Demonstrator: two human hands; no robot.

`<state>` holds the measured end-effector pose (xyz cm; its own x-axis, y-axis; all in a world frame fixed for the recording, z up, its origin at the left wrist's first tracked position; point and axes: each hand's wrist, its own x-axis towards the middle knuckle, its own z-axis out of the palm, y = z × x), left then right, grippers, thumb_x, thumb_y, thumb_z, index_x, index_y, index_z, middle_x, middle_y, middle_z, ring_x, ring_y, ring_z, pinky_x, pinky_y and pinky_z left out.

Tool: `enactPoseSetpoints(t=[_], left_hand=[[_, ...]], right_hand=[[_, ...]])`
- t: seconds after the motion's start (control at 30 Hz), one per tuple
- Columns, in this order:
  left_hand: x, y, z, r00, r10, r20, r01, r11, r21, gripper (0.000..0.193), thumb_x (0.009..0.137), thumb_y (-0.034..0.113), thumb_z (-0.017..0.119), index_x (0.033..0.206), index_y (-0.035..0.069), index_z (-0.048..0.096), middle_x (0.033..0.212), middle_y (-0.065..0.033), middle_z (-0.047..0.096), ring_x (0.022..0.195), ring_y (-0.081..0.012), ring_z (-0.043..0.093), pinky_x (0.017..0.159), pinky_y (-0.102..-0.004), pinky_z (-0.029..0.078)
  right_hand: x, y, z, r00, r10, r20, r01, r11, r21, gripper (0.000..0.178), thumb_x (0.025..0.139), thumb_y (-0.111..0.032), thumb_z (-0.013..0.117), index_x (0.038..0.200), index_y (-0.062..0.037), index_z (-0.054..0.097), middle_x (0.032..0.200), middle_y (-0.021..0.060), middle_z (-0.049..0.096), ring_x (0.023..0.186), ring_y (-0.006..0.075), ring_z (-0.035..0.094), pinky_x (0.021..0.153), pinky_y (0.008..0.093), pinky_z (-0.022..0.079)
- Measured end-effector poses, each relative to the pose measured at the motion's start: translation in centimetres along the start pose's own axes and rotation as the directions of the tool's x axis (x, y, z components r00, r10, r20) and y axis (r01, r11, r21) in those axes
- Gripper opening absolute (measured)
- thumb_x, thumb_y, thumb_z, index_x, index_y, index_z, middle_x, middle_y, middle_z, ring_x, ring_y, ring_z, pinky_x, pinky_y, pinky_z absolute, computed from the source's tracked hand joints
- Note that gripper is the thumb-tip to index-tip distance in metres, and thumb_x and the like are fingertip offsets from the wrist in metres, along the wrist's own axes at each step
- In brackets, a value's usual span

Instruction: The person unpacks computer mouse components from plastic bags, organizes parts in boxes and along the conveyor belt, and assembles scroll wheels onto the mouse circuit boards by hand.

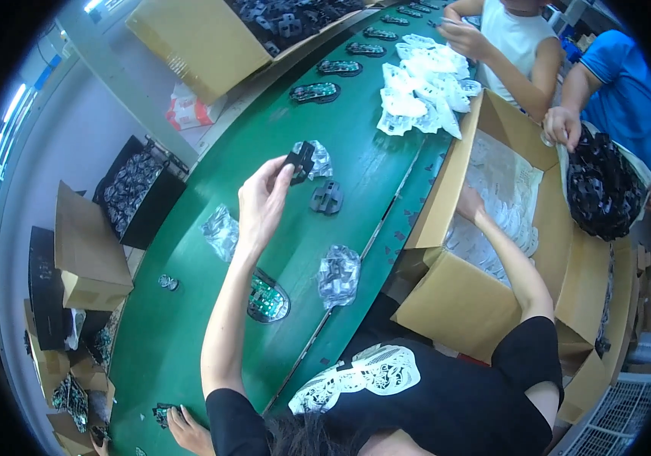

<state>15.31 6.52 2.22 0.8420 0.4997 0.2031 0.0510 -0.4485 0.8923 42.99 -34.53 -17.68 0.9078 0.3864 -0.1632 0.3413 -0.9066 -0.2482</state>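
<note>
My left hand (262,199) is raised over the green belt, its fingers pinching a small black plastic part (299,161). Just behind that part is a clear plastic bag (318,159), and a similar dark plastic part (327,197) lies on the belt to its right. Reaching into an open cardboard box (468,304), my right hand (470,204) is over white plastic bags or sheets (504,197); its fingers are too hidden to make out. Under my left forearm lies a dark oval housing with a green circuit board (268,296). Nearer me is a bagged dark part (339,275).
Circuit-board housings (315,93) line the belt's far stretch, beside a heap of white bags (420,87). A large carton of black parts (204,45) stands far left. At right, a person in blue (629,99) holds a sack of black parts (603,182). Another person's hand (188,433) is lower left.
</note>
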Motion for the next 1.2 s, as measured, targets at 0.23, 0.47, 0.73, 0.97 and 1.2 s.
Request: enactPoseSetpoints(t=[0.23, 0.47, 0.73, 0.97, 1.2], left_hand=[[-3.4, 0.6, -1.3, 0.988, -0.029, 0.153, 0.06, 0.977, -0.203, 0.031, 0.101, 0.019, 0.056, 0.124, 0.0, 0.062, 0.107, -0.0055, 0.07, 0.096, -0.0101, 0.063, 0.078, -0.0261, 0.051], [-5.3, 1.0, -1.3, 0.976, -0.065, 0.208, 0.112, 0.969, -0.22, 0.032, 0.102, 0.022, 0.053, 0.125, 0.0, 0.061, 0.105, -0.0069, 0.07, 0.094, -0.0125, 0.065, 0.075, -0.0266, 0.051], [-7.6, 2.0, -2.1, 0.916, -0.193, 0.353, 0.294, 0.92, -0.259, 0.034, 0.102, 0.02, 0.053, 0.127, -0.002, 0.058, 0.099, -0.0077, 0.071, 0.078, -0.0107, 0.066, 0.065, -0.0241, 0.051], [-5.4, -0.4, -1.1, 0.955, -0.167, 0.245, 0.218, 0.955, -0.202, 0.031, 0.1, 0.019, 0.056, 0.124, -0.001, 0.061, 0.095, -0.0077, 0.071, 0.076, -0.0107, 0.067, 0.065, -0.0258, 0.053], [-5.0, -0.5, -0.9, 0.953, -0.147, 0.266, 0.143, 0.989, 0.031, 0.028, 0.096, 0.021, 0.06, 0.113, 0.0, 0.066, 0.078, -0.0098, 0.07, 0.066, -0.012, 0.065, 0.06, -0.0287, 0.051]], right_hand=[[-1.1, 1.2, -5.2, 0.988, 0.083, -0.127, -0.061, 0.984, 0.169, 0.057, 0.081, -0.035, 0.071, 0.129, -0.0047, 0.059, 0.122, 0.0263, 0.062, 0.117, 0.0402, 0.059, 0.098, 0.0466, 0.047], [-0.8, 1.0, -5.7, 0.986, 0.162, 0.043, -0.162, 0.987, -0.003, 0.058, 0.084, -0.031, 0.065, 0.137, -0.0092, 0.053, 0.132, 0.0237, 0.058, 0.124, 0.038, 0.055, 0.103, 0.0479, 0.045], [-1.6, -0.9, -9.7, 0.998, -0.026, -0.055, 0.024, 0.999, -0.033, 0.036, 0.085, -0.031, 0.062, 0.108, -0.005, 0.07, 0.103, 0.0196, 0.07, 0.1, 0.0357, 0.068, 0.085, 0.0444, 0.053], [-13.3, -20.8, -18.2, 0.91, -0.394, -0.128, 0.413, 0.885, 0.214, 0.025, 0.09, -0.023, 0.064, 0.098, 0.0, 0.069, 0.083, 0.0169, 0.07, 0.076, 0.0234, 0.069, 0.07, 0.0347, 0.051], [-8.0, -27.6, -11.9, 0.716, -0.689, -0.114, 0.698, 0.71, 0.095, 0.032, 0.089, -0.024, 0.067, 0.115, -0.0066, 0.061, 0.067, 0.0109, 0.062, 0.067, 0.0287, 0.065, 0.064, 0.0411, 0.05]])
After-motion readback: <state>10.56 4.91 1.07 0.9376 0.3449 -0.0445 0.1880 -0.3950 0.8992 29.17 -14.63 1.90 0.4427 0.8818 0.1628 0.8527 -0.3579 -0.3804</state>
